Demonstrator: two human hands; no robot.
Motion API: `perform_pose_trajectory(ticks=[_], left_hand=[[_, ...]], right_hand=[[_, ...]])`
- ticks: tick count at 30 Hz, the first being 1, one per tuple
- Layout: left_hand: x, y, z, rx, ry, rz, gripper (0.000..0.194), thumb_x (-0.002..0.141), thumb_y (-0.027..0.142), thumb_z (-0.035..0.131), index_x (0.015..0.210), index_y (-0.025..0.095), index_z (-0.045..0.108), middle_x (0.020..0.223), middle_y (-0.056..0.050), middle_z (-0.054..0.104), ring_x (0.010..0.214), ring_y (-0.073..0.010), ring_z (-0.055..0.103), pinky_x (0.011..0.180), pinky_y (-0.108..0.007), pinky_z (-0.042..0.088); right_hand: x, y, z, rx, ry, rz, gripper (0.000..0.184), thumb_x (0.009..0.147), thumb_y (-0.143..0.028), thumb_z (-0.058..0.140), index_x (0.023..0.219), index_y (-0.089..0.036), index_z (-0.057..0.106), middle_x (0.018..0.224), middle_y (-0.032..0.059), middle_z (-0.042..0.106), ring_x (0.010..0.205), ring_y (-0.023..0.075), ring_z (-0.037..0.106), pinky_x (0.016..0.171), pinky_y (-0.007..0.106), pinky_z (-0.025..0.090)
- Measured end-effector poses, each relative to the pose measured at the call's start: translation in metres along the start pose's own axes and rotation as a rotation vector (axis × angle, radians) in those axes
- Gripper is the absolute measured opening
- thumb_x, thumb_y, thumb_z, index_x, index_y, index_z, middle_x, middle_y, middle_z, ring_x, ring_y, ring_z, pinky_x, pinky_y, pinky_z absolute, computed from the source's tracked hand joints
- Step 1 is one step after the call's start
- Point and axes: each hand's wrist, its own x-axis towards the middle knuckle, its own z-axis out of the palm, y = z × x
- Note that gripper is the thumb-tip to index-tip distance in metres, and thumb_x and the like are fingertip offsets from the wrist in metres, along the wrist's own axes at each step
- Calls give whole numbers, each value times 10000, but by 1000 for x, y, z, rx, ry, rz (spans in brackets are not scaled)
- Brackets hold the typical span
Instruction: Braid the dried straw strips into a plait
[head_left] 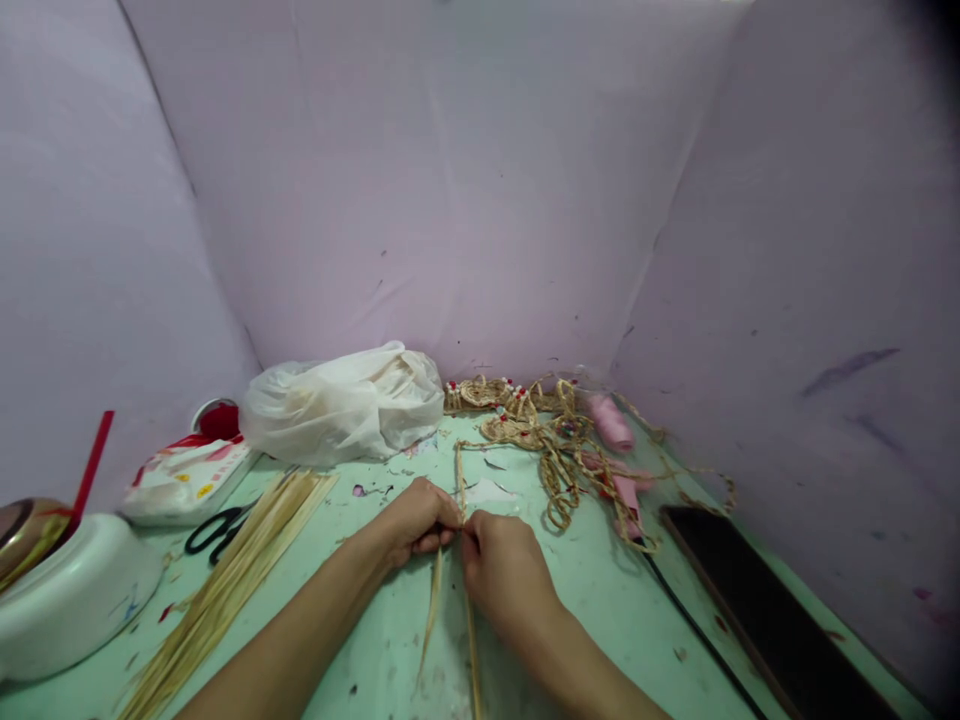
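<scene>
Both hands meet at the middle of the pale green table around a braided straw cord [460, 468]. My left hand [421, 518] is closed on the cord's lower end, thumb and finger pinched together. Against it, my right hand [504, 562] is closed in a pinch on the straw strands. One loose strand [430, 620] hangs below the left hand, and another strand [473, 660] runs down below the right. Beyond the hands, the cord leads up and bends right toward a tangle of braided straw cord [562, 480]. The fingertips partly hide the strands between them.
Left lie a bundle of flat straw strips [232, 590], black-handled scissors [214, 530], a tissue pack [191, 480] and a white container [82, 600]. Behind are a white plastic bag [345, 405] and a pink thread spool [611, 422]. Right are a pink corded tool [626, 500] and a dark slab [765, 610].
</scene>
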Motion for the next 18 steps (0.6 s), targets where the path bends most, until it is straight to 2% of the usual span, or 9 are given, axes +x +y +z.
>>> perform_pose_trajectory(ticks=[6, 12, 15, 18], left_hand=[[2, -1, 0, -17, 36, -20, 100, 493, 134, 465, 400, 139, 426, 326, 33, 394, 241, -30, 233, 286, -186, 75], [1, -1, -1, -42, 4, 28, 56, 487, 135, 477, 433, 131, 462, 333, 42, 383, 253, -30, 238, 282, -182, 88], [1, -2, -1, -55, 2, 47, 54, 473, 121, 473, 422, 130, 456, 317, 56, 349, 258, -21, 210, 284, -178, 87], [0, -1, -1, -70, -28, 54, 64, 476, 128, 487, 422, 132, 452, 316, 66, 324, 267, -18, 197, 284, -177, 82]], right_hand=[[-3, -2, 7, -100, -33, -10, 224, 729, -132, 428, 752, -140, 651, 750, 124, 662, 661, 210, 589, 519, 258, 282], [-8, -8, 5, -214, -104, -39, 287, 681, -55, 434, 882, -119, 630, 826, 133, 651, 678, 205, 597, 527, 256, 289], [-6, -5, -4, -182, -97, -46, 207, 729, -172, 453, 786, -140, 649, 762, 124, 657, 667, 203, 593, 521, 254, 288], [5, 6, -12, -40, -27, 34, 254, 758, -300, 438, 707, -173, 651, 705, 95, 657, 649, 187, 582, 525, 250, 308]])
